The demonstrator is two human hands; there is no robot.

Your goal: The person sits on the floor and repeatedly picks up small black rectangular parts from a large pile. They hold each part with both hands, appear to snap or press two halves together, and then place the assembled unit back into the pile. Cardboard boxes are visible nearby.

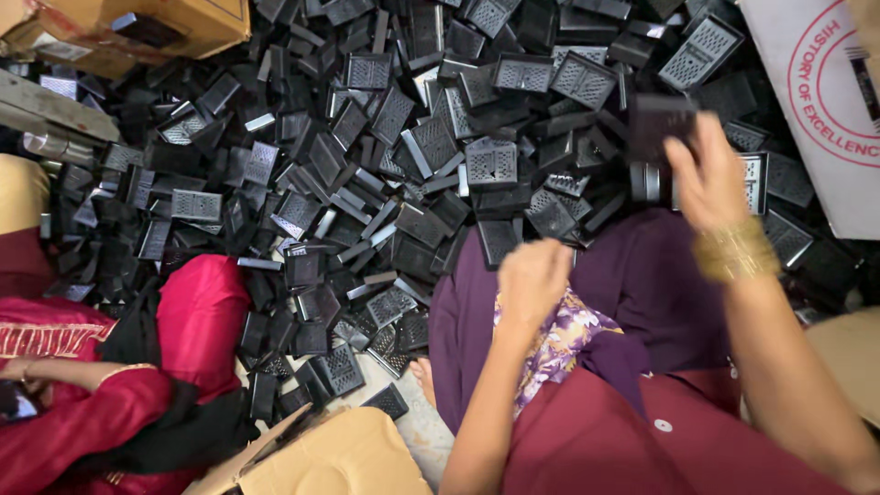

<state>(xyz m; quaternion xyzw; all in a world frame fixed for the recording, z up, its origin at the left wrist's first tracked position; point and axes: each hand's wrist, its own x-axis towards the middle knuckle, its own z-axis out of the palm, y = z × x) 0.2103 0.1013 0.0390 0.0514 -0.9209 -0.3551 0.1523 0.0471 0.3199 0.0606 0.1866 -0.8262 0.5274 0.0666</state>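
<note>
I see the right hand (708,179) gripping 1 black perforated plastic cover (662,124) at 1 o'clock, long axis upright, toward 12. Left hand (533,280), fisted and empty, sits at 7 o'clock from it.

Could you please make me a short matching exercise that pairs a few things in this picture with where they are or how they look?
Things:
1. right hand
2. left hand
3. bangles
4. cardboard box

Descriptions:
A. top left corner, tan
B. closed in a fist above the purple cloth
C. gold, around the right wrist
D. raised, holding a black plastic part

Pairs: 1-D, 2-B, 3-C, 4-A
</note>
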